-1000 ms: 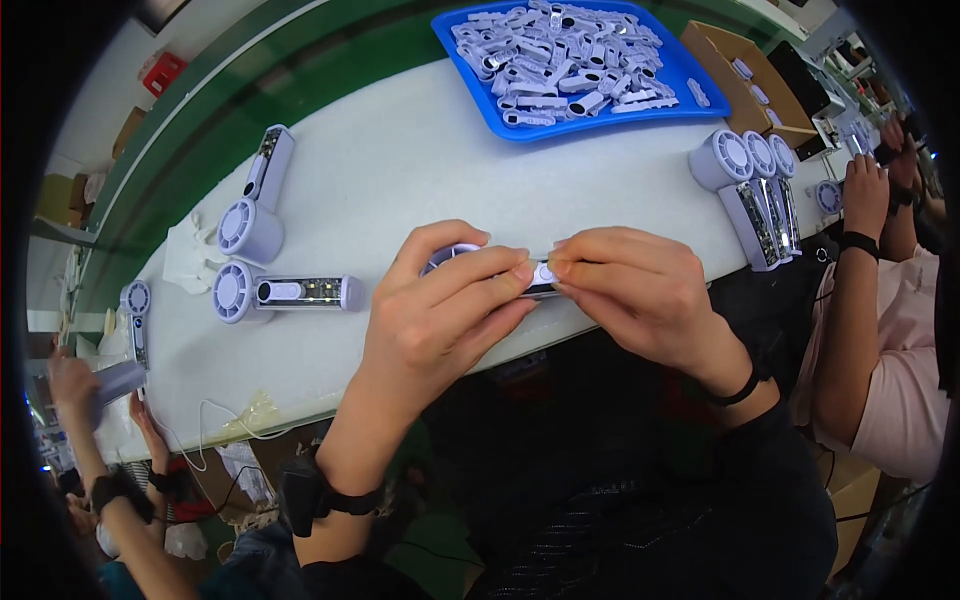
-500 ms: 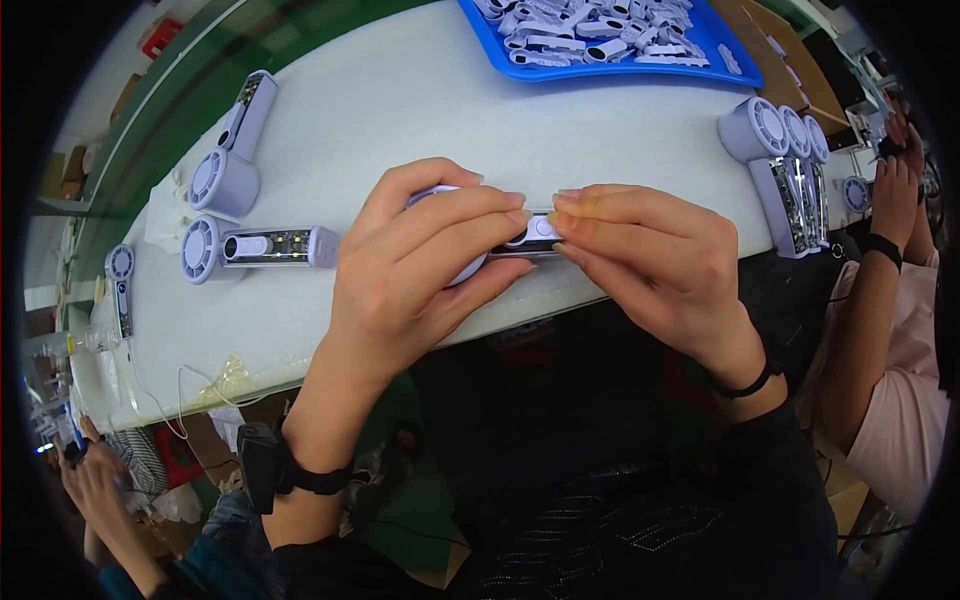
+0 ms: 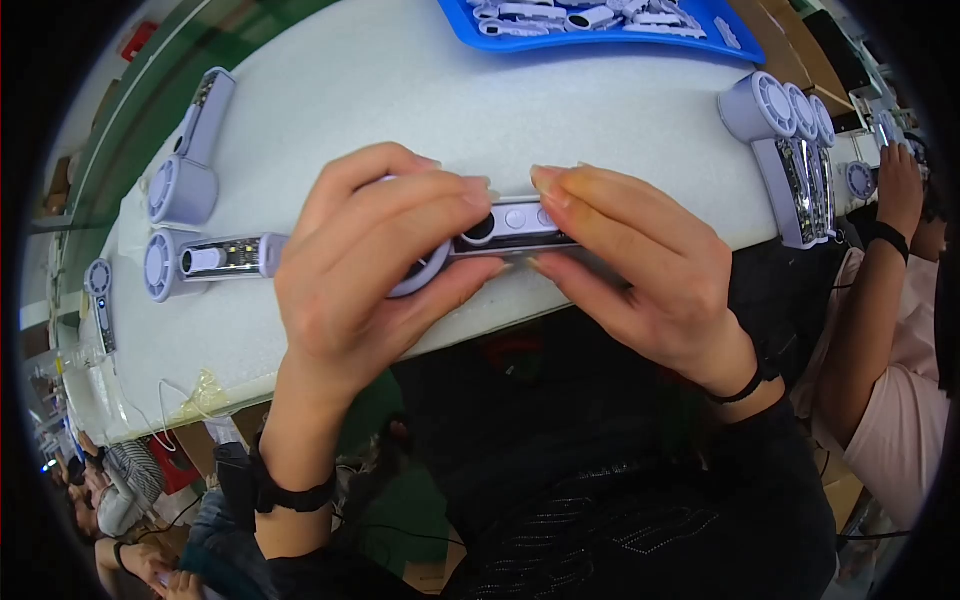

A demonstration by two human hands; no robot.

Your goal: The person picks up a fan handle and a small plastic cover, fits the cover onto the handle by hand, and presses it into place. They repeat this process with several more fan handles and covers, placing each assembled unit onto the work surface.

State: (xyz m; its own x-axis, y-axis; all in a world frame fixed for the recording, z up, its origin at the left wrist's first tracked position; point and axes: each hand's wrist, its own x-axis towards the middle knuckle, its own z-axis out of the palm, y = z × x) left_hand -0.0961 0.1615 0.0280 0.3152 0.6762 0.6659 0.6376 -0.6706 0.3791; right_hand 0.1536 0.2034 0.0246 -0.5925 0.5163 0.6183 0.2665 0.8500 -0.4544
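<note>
Both hands clamp one lilac handheld fan (image 3: pixel 500 232) above the white table (image 3: pixel 420 90): left hand (image 3: pixel 375 270) wraps its round head, right hand (image 3: pixel 640 270) pinches the handle. It looks light, rigid, smooth plastic.

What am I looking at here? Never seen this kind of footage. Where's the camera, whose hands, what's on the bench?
There is no machine here. One wide fisheye camera sits on a person's head and looks down, so straight edges bend near the rim. The left hand and right hand belong to the wearer and together hold a pale lilac handheld fan above the near edge of the white table. The left hand covers the round head and the right hand grips the handle. Two similar fans lie at the left, a row of them at the right, and a blue tray of small parts sits at the far side. The arm at the far right is a co-worker's.
</note>
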